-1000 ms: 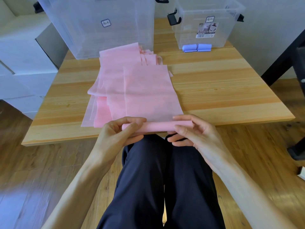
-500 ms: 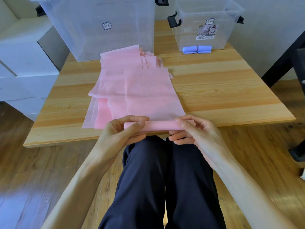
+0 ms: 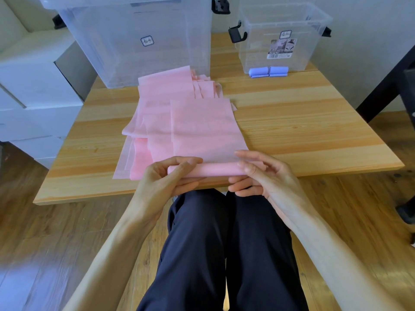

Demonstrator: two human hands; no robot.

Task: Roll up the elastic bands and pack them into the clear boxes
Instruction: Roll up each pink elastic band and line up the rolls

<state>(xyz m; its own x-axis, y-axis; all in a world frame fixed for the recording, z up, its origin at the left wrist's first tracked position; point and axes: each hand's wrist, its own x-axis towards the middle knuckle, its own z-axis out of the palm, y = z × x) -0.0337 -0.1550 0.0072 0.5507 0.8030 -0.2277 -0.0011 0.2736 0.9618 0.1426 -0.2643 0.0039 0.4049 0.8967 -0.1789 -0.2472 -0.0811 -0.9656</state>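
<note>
Both hands have turned the roll another bit forward along the near edge of the desk (image 3: 314, 135), so the pink roll (image 3: 213, 171) looks slightly fatter. Her left hand (image 3: 161, 182) curls round its left end; the right hand (image 3: 265, 176) pinches the right end. Most of the top pink band (image 3: 202, 126) lies flat, unrolled. Clear boxes (image 3: 280, 41) wait at the far edge.
</note>
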